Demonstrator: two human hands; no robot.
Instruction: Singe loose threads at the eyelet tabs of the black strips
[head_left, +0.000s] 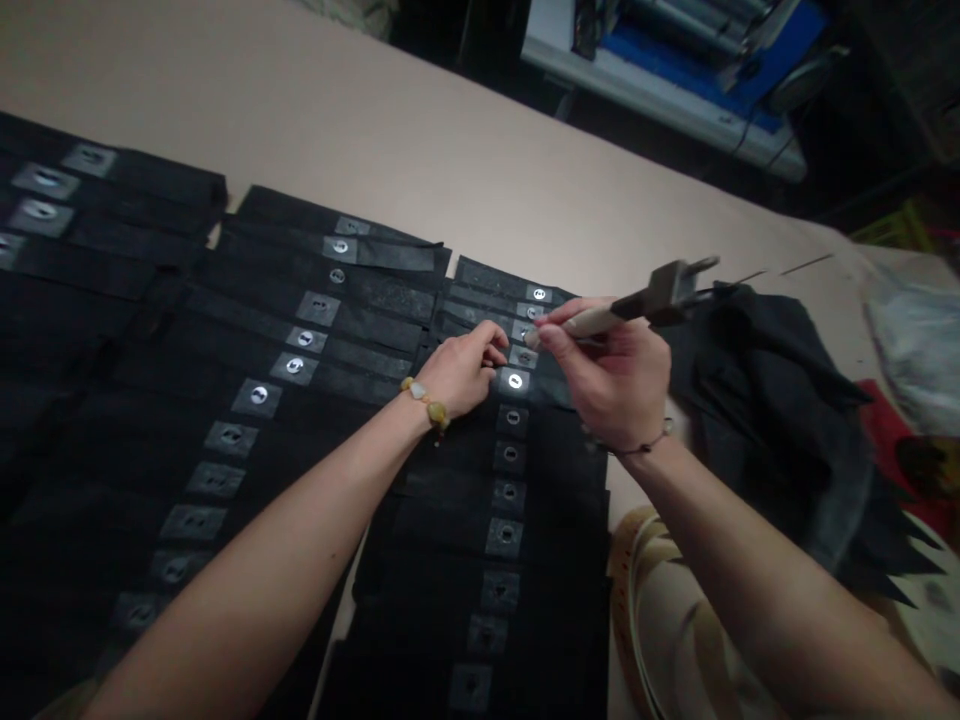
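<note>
My right hand (pixel 615 375) is closed in a pen grip around a pen-like tool (pixel 589 322) with a pale shaft and a metal, two-pronged upper end. Its lower tip is at the small clear labels on a column of overlapping black fabric pieces (pixel 555 480). Just left of these labels, my left hand (pixel 461 370) rests on the black pieces with its fingers curled; what lies under the fingertips is hidden. Beneath my hands, a bright round mark shows on one label (pixel 515 381). More labels run down the column toward me.
Further columns of labelled black pieces (pixel 360 320) cover the left of the beige table (pixel 450 160). On the right lie a heap of black fabric (pixel 772 400), a coiled measuring tape (pixel 630 600) and clear plastic (pixel 915 330). A blue machine (pixel 697 60) stands beyond the table.
</note>
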